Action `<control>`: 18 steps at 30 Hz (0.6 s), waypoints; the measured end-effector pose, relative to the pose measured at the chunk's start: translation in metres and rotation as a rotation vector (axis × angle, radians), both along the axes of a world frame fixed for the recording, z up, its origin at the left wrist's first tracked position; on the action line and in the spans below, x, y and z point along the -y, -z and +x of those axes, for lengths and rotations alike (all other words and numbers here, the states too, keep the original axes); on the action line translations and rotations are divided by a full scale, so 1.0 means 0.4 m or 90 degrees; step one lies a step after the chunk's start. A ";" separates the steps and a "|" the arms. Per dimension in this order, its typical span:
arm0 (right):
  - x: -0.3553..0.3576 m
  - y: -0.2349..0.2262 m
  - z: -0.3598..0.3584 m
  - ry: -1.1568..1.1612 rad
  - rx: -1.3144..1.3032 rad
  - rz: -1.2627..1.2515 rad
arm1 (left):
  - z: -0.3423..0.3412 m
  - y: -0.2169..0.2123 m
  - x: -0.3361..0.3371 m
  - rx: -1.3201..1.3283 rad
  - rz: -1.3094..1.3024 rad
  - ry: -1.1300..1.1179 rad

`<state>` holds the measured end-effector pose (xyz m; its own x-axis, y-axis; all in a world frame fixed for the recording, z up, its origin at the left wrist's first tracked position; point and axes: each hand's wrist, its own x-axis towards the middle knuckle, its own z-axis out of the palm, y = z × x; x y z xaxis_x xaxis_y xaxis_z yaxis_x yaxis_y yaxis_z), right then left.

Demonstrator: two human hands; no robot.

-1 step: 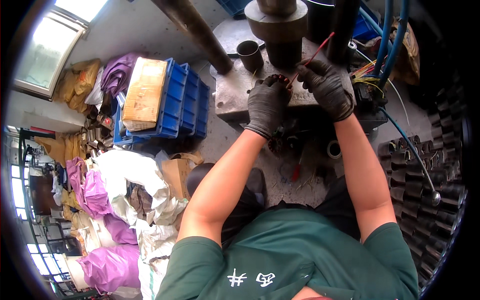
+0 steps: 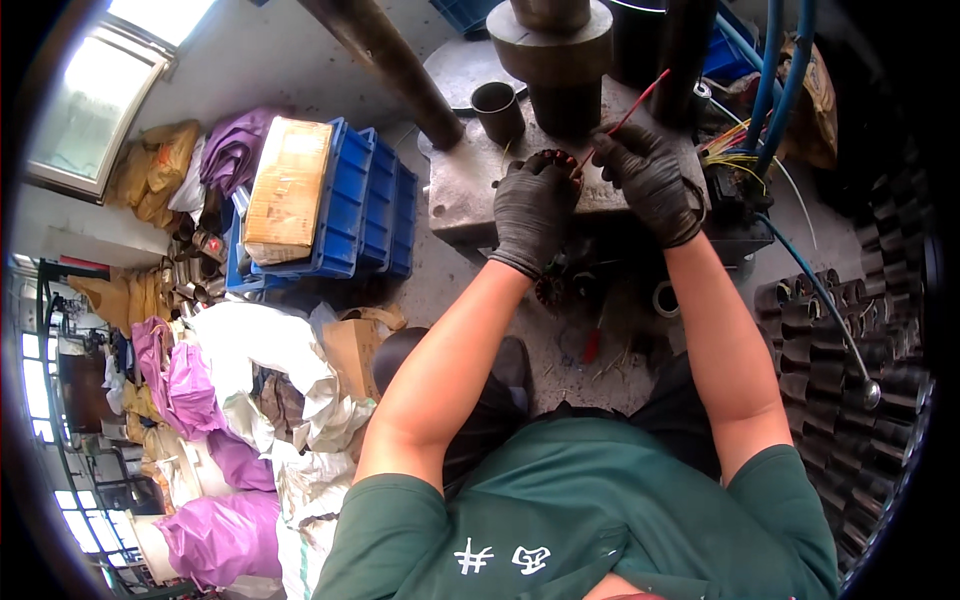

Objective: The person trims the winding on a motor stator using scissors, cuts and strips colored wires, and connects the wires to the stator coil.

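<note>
My left hand, in a dark grey glove, is closed on a round wound motor stator on the press table. Only the stator's far rim, with reddish-brown coils, shows past the fingers. My right hand, gloved alike, pinches a thin red wire just right of the stator. From the stator's side the wire slants up and to the right, its far end standing free beyond my fingers. Where it joins the stator is too small to make out.
Behind my hands stands a press ram over the metal table, with a hollow steel cylinder beside it. Blue crates carry a cardboard box at left. Stacked metal sleeves and blue hoses lie right.
</note>
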<state>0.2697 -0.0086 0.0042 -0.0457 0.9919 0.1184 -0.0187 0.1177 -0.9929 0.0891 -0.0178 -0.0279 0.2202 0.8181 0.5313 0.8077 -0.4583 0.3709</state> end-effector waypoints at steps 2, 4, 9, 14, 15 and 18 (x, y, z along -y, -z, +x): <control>0.017 0.020 -0.018 0.041 -0.037 0.032 | -0.009 0.014 0.002 0.020 0.011 -0.013; 0.034 0.034 -0.022 0.051 -0.079 0.012 | -0.007 0.020 0.001 0.026 0.038 -0.016; 0.034 -0.001 0.038 -0.024 -0.081 -0.120 | -0.037 0.032 0.008 0.142 0.027 0.054; 0.093 -0.034 0.131 -0.086 0.020 -0.205 | -0.151 0.005 -0.018 0.374 -0.038 -0.037; 0.116 -0.037 0.148 -0.072 0.024 -0.205 | -0.158 -0.020 -0.020 0.347 -0.068 -0.079; 0.170 -0.065 0.149 -0.158 0.080 -0.296 | -0.207 0.009 -0.058 0.223 -0.046 -0.047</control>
